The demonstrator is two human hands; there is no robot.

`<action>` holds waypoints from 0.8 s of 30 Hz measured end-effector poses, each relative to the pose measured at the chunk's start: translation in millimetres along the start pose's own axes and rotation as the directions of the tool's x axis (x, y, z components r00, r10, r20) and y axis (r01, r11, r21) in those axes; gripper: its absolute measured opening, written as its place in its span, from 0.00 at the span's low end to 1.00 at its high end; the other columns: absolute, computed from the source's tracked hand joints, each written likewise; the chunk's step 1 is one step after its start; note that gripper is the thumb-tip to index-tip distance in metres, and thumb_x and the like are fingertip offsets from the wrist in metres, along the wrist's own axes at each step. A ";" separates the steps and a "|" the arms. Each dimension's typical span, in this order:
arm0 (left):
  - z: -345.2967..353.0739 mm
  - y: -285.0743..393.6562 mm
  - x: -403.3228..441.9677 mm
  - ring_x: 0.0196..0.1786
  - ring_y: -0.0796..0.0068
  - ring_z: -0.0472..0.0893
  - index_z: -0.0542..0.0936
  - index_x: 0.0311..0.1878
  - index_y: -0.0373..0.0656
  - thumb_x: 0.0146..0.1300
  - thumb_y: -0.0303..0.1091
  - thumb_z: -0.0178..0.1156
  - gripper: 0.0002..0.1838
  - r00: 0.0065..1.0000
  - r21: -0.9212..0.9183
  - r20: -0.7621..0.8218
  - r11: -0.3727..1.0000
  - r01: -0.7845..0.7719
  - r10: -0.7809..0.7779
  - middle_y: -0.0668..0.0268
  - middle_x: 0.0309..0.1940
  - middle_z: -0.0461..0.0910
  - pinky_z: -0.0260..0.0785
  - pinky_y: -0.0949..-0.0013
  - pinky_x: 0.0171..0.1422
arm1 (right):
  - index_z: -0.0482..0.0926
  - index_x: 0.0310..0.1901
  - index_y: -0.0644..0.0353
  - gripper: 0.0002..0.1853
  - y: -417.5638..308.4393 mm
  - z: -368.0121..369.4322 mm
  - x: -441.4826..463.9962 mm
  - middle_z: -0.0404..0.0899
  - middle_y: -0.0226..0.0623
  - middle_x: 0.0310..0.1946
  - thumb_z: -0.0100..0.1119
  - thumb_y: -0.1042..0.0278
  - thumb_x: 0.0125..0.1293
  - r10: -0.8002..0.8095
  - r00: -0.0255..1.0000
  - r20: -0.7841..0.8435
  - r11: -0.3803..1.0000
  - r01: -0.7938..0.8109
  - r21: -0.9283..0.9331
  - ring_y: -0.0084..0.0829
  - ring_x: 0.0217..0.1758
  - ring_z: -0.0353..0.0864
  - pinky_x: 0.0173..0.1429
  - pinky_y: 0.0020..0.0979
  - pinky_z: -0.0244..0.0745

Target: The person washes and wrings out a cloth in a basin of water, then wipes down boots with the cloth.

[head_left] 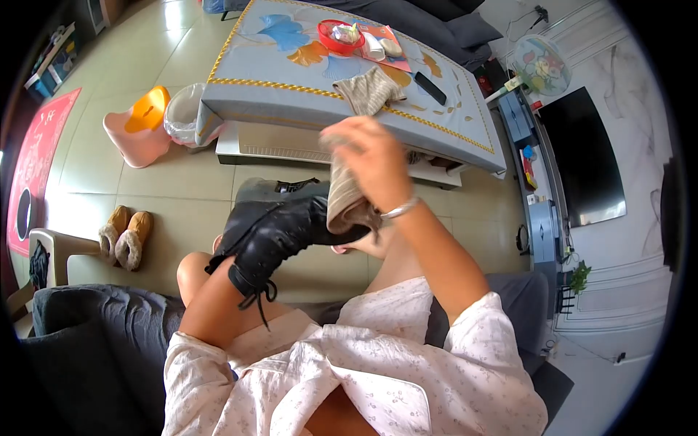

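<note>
A black lace-up boot (280,236) is pulled over my left hand, its opening around my wrist and its laces dangling. The fingers of that hand are hidden inside the boot. My right hand (374,160) is closed on a beige striped cloth (347,200), which hangs down against the toe end of the boot. Another beige striped cloth (371,91) drapes over the near edge of the table. Beneath the boot is a grey thing (251,190) with a dark strap or lace on top, partly covered.
The low table (254,94) has a patterned cover and bears a red basket (340,49) and a black phone (430,88). A waste bin (182,116) and an orange-pink child's seat (138,131) stand left of it. Fur-lined slippers (131,240) lie on the floor.
</note>
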State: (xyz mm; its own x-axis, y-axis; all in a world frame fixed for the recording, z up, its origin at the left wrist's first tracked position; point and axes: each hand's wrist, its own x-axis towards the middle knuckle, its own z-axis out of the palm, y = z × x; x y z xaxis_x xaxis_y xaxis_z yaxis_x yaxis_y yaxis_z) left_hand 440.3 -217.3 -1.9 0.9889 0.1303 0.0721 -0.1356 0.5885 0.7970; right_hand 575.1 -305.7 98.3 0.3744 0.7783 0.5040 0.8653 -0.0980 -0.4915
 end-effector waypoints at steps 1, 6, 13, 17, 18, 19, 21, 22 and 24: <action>-1.8 4.7 -1.9 0.31 0.79 0.73 0.76 0.38 0.45 0.70 0.38 0.49 0.09 1.000 0.001 -0.007 1.000 0.001 -0.001 0.69 0.31 0.74 0.68 0.76 0.37 | 0.85 0.45 0.57 0.10 1.9 -14.9 -1.9 0.81 0.39 0.43 0.63 0.73 0.62 0.128 0.989 -0.074 0.978 -0.114 0.176 0.32 0.43 0.81 0.51 0.30 0.76; -5.5 14.6 -15.5 0.31 0.79 0.73 0.76 0.38 0.45 0.70 0.38 0.48 0.10 0.999 0.029 -0.040 0.999 0.016 -0.015 0.69 0.31 0.74 0.68 0.76 0.37 | 0.78 0.47 0.64 0.11 8.5 -64.4 -43.2 0.79 0.33 0.46 0.64 0.77 0.64 0.405 0.866 -0.294 0.835 -0.219 0.505 0.23 0.49 0.77 0.56 0.25 0.72; -15.0 16.0 -33.3 0.31 0.79 0.73 0.75 0.38 0.45 0.70 0.39 0.48 0.10 0.996 0.044 -0.073 0.998 0.050 -0.047 0.69 0.31 0.74 0.68 0.76 0.37 | 0.82 0.40 0.58 0.13 -27.1 -22.3 -52.5 0.78 0.37 0.48 0.70 0.79 0.52 -0.039 0.991 -0.127 0.991 0.055 0.124 0.36 0.45 0.81 0.50 0.32 0.77; -27.7 25.6 -44.3 0.31 0.79 0.73 0.75 0.38 0.45 0.71 0.40 0.48 0.11 0.995 0.050 -0.086 0.997 0.056 -0.052 0.69 0.31 0.73 0.68 0.76 0.37 | 0.80 0.39 0.60 0.10 -36.6 -4.8 -41.7 0.78 0.38 0.43 0.69 0.76 0.55 -0.038 0.995 -0.087 0.981 0.054 0.185 0.38 0.40 0.81 0.43 0.35 0.77; -30.1 26.0 -43.8 0.31 0.79 0.73 0.75 0.38 0.45 0.71 0.40 0.48 0.11 0.995 0.050 -0.087 0.997 0.058 -0.054 0.69 0.31 0.73 0.67 0.76 0.37 | 0.80 0.39 0.60 0.10 -39.2 -2.0 -39.2 0.78 0.38 0.43 0.69 0.76 0.55 -0.031 0.996 -0.079 0.981 0.046 0.189 0.38 0.40 0.81 0.43 0.35 0.77; -31.6 26.5 -43.5 0.31 0.79 0.73 0.75 0.38 0.46 0.71 0.40 0.48 0.11 0.995 0.051 -0.086 0.997 0.054 -0.050 0.69 0.31 0.73 0.67 0.76 0.37 | 0.79 0.37 0.61 0.08 -40.4 1.0 -34.5 0.78 0.39 0.41 0.68 0.75 0.56 0.052 0.996 -0.073 0.986 -0.039 0.161 0.40 0.39 0.81 0.42 0.35 0.76; -30.2 25.1 -37.6 0.31 0.79 0.73 0.75 0.38 0.46 0.71 0.40 0.48 0.11 0.996 0.044 -0.079 0.998 0.046 -0.042 0.70 0.31 0.73 0.67 0.76 0.37 | 0.77 0.35 0.64 0.06 -33.3 8.0 -27.1 0.77 0.41 0.39 0.64 0.73 0.59 0.159 0.987 -0.022 0.985 -0.157 0.066 0.45 0.39 0.81 0.41 0.38 0.75; -26.0 24.0 -31.9 0.31 0.79 0.73 0.75 0.38 0.46 0.71 0.40 0.48 0.11 0.996 0.041 -0.079 0.998 0.039 -0.035 0.70 0.31 0.73 0.67 0.76 0.37 | 0.77 0.35 0.64 0.06 -25.6 11.2 -22.9 0.77 0.41 0.39 0.64 0.73 0.59 0.159 0.987 -0.025 0.985 -0.157 0.068 0.45 0.39 0.81 0.41 0.38 0.75; -19.3 14.0 -17.3 0.31 0.79 0.73 0.75 0.38 0.46 0.71 0.41 0.48 0.11 0.997 0.032 -0.075 0.999 0.023 -0.020 0.70 0.31 0.73 0.67 0.76 0.37 | 0.77 0.34 0.63 0.06 -13.3 16.9 -23.8 0.78 0.41 0.39 0.64 0.74 0.58 0.359 0.906 0.225 0.933 -0.348 -0.086 0.46 0.41 0.81 0.43 0.39 0.76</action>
State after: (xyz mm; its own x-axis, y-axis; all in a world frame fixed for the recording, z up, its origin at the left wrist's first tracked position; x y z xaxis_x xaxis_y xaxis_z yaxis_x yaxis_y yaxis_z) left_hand 420.1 -195.9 -3.6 0.9840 0.1777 0.0108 -0.1111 0.5658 0.8170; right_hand 549.1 -312.4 80.8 0.5746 0.8096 0.1201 0.7059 -0.4160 -0.5733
